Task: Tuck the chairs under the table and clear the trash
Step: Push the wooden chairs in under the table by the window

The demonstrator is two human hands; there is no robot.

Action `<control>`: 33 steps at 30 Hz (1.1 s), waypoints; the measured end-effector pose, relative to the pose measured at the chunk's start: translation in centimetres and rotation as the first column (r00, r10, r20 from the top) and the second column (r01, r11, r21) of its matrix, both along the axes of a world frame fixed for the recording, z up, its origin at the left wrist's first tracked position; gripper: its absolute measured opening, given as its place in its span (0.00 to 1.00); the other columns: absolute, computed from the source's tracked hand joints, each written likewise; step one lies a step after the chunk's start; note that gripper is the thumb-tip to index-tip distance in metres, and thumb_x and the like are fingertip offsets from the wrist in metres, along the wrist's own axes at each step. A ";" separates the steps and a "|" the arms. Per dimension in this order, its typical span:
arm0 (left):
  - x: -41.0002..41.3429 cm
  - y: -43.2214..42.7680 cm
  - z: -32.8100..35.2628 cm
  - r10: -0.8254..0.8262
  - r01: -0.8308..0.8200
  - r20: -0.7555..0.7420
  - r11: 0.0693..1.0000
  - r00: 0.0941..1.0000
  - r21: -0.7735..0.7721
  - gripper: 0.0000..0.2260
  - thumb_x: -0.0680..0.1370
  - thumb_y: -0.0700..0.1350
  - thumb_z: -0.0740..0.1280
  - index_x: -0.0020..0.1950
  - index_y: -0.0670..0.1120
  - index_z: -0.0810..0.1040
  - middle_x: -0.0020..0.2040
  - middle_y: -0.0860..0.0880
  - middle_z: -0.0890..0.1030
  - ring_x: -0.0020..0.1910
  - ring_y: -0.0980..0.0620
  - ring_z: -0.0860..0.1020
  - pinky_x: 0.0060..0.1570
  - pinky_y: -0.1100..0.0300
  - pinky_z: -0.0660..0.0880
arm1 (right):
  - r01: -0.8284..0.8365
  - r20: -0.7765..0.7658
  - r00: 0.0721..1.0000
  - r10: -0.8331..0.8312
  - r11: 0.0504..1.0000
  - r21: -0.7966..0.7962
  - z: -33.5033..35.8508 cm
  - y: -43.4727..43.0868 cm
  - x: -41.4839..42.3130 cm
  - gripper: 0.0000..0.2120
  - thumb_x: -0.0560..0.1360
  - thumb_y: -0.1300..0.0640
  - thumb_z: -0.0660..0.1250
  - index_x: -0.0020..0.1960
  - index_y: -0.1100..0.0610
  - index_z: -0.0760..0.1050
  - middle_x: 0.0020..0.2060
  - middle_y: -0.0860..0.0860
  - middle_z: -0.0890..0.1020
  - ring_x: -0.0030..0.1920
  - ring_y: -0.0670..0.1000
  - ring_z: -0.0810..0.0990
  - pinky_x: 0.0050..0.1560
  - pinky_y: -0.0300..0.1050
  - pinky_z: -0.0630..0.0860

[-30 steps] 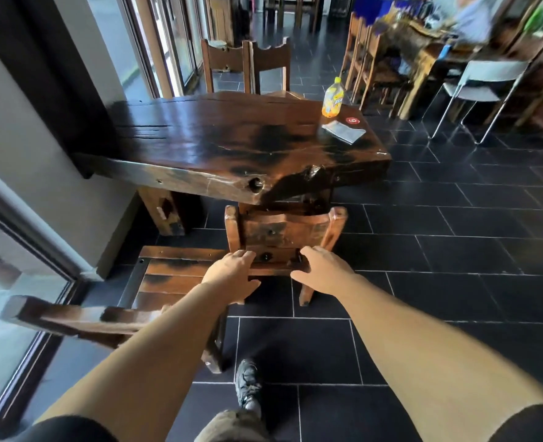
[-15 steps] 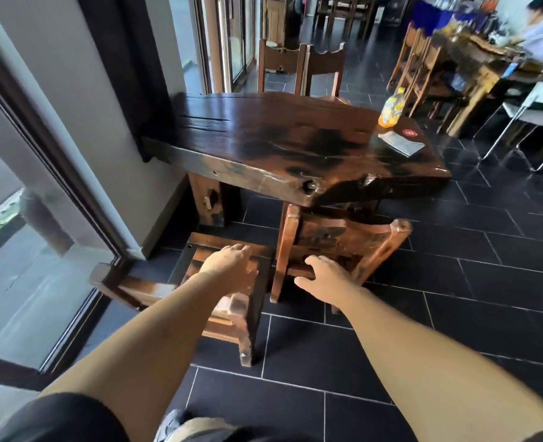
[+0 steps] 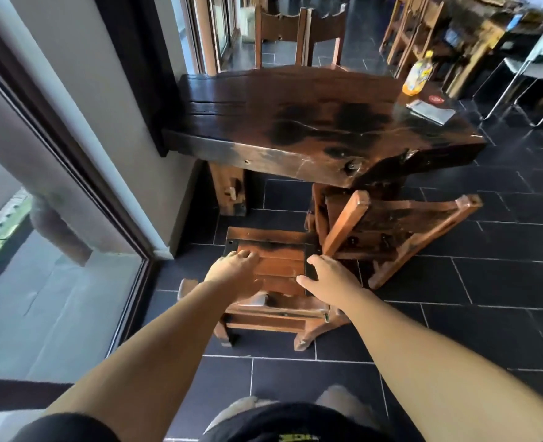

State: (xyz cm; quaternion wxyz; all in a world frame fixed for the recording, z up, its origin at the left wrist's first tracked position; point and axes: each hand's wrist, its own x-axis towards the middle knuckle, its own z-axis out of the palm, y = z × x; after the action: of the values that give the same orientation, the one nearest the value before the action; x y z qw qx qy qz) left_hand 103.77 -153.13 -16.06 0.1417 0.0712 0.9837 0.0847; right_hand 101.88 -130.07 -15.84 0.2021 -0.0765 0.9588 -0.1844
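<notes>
Currently both bare arms are stretched toward a small reddish-brown wooden chair with a slatted seat [image 3: 279,264]. It is stood on the black tiled floor [image 3: 503,282] just short of the near end of the dark glossy slab-wood worktop [image 3: 295,122], seat not tucked under. The left grip [image 3: 232,275] is laid on the seat's left edge, fingers loosely bent on top of the slats, nothing clasped; slightly blurred. The right grip [image 3: 327,279] is laid on the seat's right edge, thumb spread, fingers fairly straight, nothing clasped.

A second reddish-brown wooden chair [image 3: 397,224] is pushed in under the worktop's near right end, backrest showing at a slant, just beside the first chair.

A yellow-labelled plastic bottle [image 3: 418,74] is stood at the worktop's far right corner. A grey folded paper [image 3: 431,111] is laid just nearer than it.

Two high-backed wooden chairs [image 3: 299,30] are set at the worktop's far end.
</notes>
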 end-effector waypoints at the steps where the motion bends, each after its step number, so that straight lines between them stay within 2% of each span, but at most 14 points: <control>1: 0.3 -0.5 -0.2 0.000 0.000 -0.004 1.000 1.000 0.015 0.26 0.77 0.60 0.65 0.71 0.50 0.67 0.68 0.49 0.74 0.66 0.44 0.72 0.62 0.50 0.71 | -0.010 0.005 1.000 0.010 1.000 0.007 -0.2 -0.7 0.4 0.29 0.78 0.39 0.64 0.74 0.52 0.66 0.73 0.51 0.71 0.69 0.57 0.73 0.64 0.54 0.74; 5: 1.8 -2.0 -1.5 0.006 -0.003 -0.045 0.997 0.999 0.078 0.26 0.77 0.59 0.63 0.71 0.49 0.67 0.66 0.48 0.75 0.65 0.45 0.73 0.62 0.51 0.71 | -0.055 0.018 0.998 0.053 0.995 0.080 -1.5 -2.4 1.5 0.29 0.78 0.37 0.62 0.74 0.51 0.65 0.72 0.51 0.70 0.69 0.56 0.73 0.60 0.53 0.75; 7: 2.6 -2.1 -3.0 -0.013 0.018 -0.086 0.998 0.996 0.053 0.26 0.76 0.62 0.61 0.68 0.47 0.70 0.63 0.48 0.76 0.63 0.45 0.73 0.64 0.52 0.69 | -0.078 -0.015 0.997 0.080 0.990 0.121 -2.9 -2.6 2.0 0.29 0.78 0.35 0.60 0.73 0.51 0.66 0.70 0.50 0.71 0.68 0.55 0.73 0.58 0.53 0.72; 11: 2.5 -2.6 -5.8 -0.065 0.060 -0.123 0.997 0.990 -0.038 0.32 0.75 0.68 0.57 0.71 0.47 0.68 0.64 0.49 0.75 0.65 0.46 0.71 0.68 0.52 0.65 | -0.128 -0.062 0.987 0.147 0.963 0.237 -5.2 -2.6 1.6 0.31 0.77 0.31 0.54 0.72 0.51 0.67 0.68 0.50 0.73 0.68 0.55 0.72 0.69 0.60 0.66; 13: 2.4 -2.7 -7.1 -0.036 0.032 -0.151 0.999 0.988 -0.031 0.36 0.74 0.70 0.53 0.72 0.47 0.68 0.64 0.50 0.75 0.64 0.47 0.71 0.68 0.54 0.65 | -0.127 -0.117 0.981 0.157 0.964 0.233 -6.6 -2.5 1.5 0.33 0.76 0.29 0.52 0.70 0.51 0.67 0.66 0.51 0.75 0.66 0.55 0.73 0.68 0.59 0.67; 16: 2.1 -2.5 -8.6 -0.040 0.039 -0.164 0.999 0.986 -0.006 0.38 0.71 0.71 0.49 0.68 0.46 0.72 0.61 0.49 0.76 0.62 0.46 0.73 0.66 0.54 0.67 | -0.091 -0.176 0.974 0.141 0.960 0.266 -8.4 -2.4 1.4 0.37 0.73 0.26 0.49 0.67 0.52 0.67 0.60 0.53 0.78 0.61 0.57 0.76 0.64 0.58 0.69; 19: 2.6 -2.3 -10.6 -0.036 0.039 -0.206 0.999 0.978 0.012 0.36 0.72 0.71 0.55 0.62 0.44 0.77 0.55 0.47 0.79 0.56 0.43 0.76 0.63 0.51 0.70 | -0.074 -0.237 0.960 0.149 0.951 0.300 -9.9 -2.4 1.9 0.38 0.70 0.24 0.48 0.62 0.53 0.69 0.55 0.53 0.78 0.56 0.58 0.77 0.60 0.58 0.70; 22: 3.2 -2.2 -12.4 0.015 -0.004 -0.284 0.999 0.959 0.039 0.33 0.71 0.72 0.60 0.54 0.43 0.79 0.48 0.48 0.80 0.49 0.43 0.78 0.60 0.48 0.72 | -0.049 -0.323 0.935 0.149 0.953 0.298 -11.2 -2.4 2.4 0.37 0.69 0.23 0.52 0.55 0.56 0.72 0.49 0.55 0.78 0.49 0.59 0.77 0.51 0.57 0.72; 29: 3.1 -3.1 -13.9 0.086 -0.079 -0.262 0.996 0.961 0.039 0.31 0.68 0.73 0.61 0.48 0.45 0.77 0.47 0.48 0.78 0.50 0.43 0.75 0.56 0.48 0.69 | 0.018 -0.371 0.924 0.092 0.959 0.282 -13.3 -2.5 3.0 0.35 0.68 0.24 0.57 0.49 0.56 0.73 0.46 0.54 0.75 0.47 0.59 0.75 0.48 0.55 0.70; 33: 2.7 -3.1 -14.3 0.084 -0.077 -0.264 0.996 0.961 0.036 0.29 0.67 0.71 0.66 0.46 0.45 0.74 0.45 0.47 0.77 0.47 0.42 0.74 0.52 0.47 0.68 | 0.032 -0.398 0.914 0.075 0.966 0.257 -13.8 -2.6 2.8 0.36 0.68 0.22 0.55 0.47 0.56 0.72 0.43 0.53 0.75 0.45 0.59 0.74 0.46 0.55 0.69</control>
State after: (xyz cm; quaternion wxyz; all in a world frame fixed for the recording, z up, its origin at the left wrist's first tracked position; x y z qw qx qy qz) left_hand 106.48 -156.23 -30.31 0.0044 0.0435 0.9948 0.0923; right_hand 104.65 -132.64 -29.62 0.0097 -0.0966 0.9946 -0.0358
